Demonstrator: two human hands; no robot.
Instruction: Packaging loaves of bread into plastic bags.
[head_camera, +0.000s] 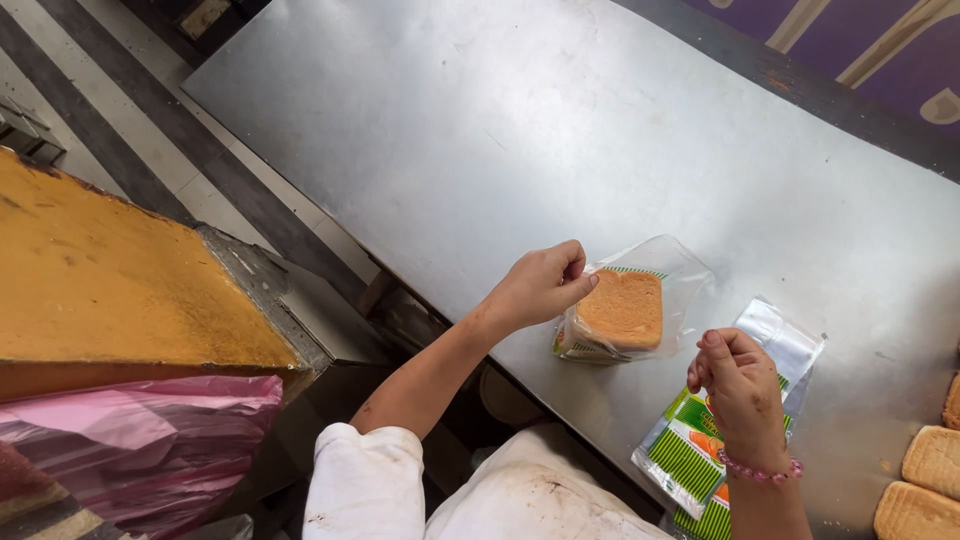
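Head view | step: bagging bread slice (622, 308) | left hand (540, 285) grip pinched on clear bag (668, 268) mouth | right hand (738, 385) grip closed, empty, above stack of printed bags (685, 455) on surface (560, 130) | next likely needs sealing the mouth.

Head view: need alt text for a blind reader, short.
Seen from above, a person's left hand pinches the open edge of a clear bag holding sliced bread, on a steel table. The right hand, wearing a pink bead bracelet, hovers over a stack of empty green-printed bags. More bread slices lie at the right edge.
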